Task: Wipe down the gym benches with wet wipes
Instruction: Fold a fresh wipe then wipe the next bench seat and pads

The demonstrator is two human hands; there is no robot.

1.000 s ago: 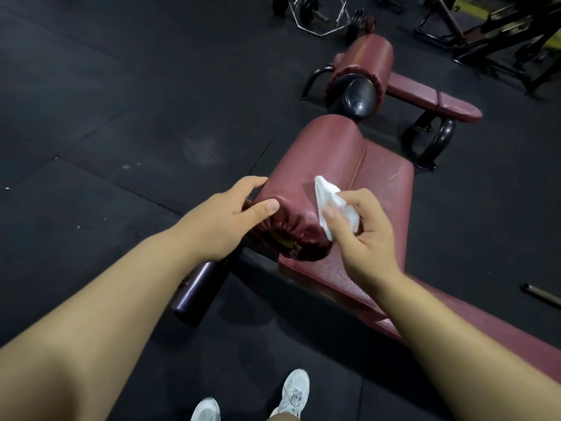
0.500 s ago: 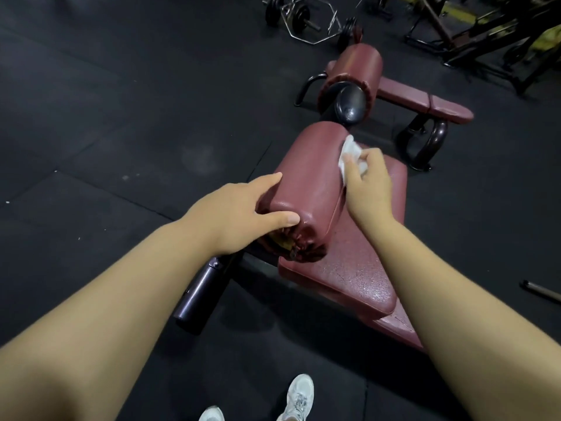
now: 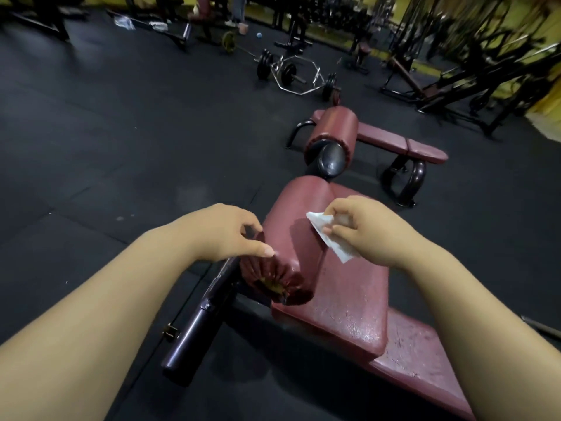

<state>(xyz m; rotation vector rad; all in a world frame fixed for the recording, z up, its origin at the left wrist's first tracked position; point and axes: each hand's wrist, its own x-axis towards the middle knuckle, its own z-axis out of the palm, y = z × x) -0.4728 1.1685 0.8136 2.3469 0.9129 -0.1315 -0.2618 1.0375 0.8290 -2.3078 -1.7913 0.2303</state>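
A dark red bench lies in front of me, with a cracked seat pad (image 3: 349, 305) and a roller pad (image 3: 297, 214) along its left side. My left hand (image 3: 224, 232) is at the roller's near left end, thumb and curled fingers straddling its edge. My right hand (image 3: 364, 229) pinches a white wet wipe (image 3: 340, 252) over the seam between roller and seat. The wipe hangs loose and throws a shadow on the roller. A second red bench (image 3: 394, 141) with its own roller (image 3: 337, 129) stands just beyond.
A dark metal tube (image 3: 194, 335) of the bench frame sticks out toward me at the left. On the black rubber floor behind lie a hex bar with plates (image 3: 291, 74) and weight machines (image 3: 455, 71). A loose bar (image 3: 543, 328) lies at the right.
My right hand has drawn the wipe back from the roller's far part toward me and lifted it slightly. My view has tipped up. The left hand's grip on the roller end has loosened.
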